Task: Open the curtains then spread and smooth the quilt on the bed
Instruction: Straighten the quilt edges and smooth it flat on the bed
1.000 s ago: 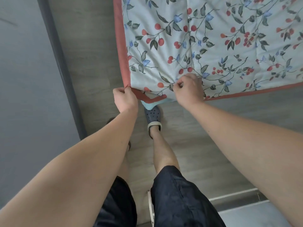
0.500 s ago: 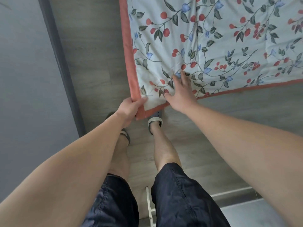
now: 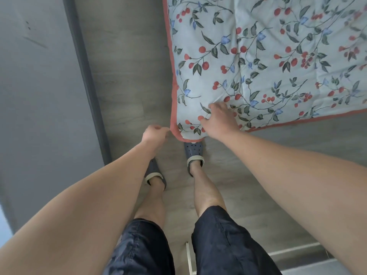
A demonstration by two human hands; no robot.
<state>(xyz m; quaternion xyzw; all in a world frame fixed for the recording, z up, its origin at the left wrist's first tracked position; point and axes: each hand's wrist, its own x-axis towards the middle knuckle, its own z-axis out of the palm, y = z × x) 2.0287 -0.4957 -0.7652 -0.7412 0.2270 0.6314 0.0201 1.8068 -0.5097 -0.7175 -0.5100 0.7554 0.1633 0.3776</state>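
Note:
The quilt (image 3: 268, 62) is pale blue with red cherries, green leaves and a red border. It lies spread flat, and its near left corner hangs just above my right shoe. My right hand (image 3: 220, 121) rests palm down on that corner with its fingers spread over the fabric. My left hand (image 3: 155, 133) hovers just left of the red border with its fingers loosely curled. The fingertips are at the quilt's edge and hold nothing.
Grey wood-look floor (image 3: 127, 86) runs between the quilt and a grey wall with a dark baseboard (image 3: 87, 86) on the left. My legs in dark shorts and dark clogs (image 3: 193, 153) stand at the quilt's corner. A pale rail (image 3: 297, 251) crosses the floor at the lower right.
My left hand has let go of the quilt's corner and drawn slightly left. My right hand went from pinching the fabric to lying flat on it. The folded corner now lies flat.

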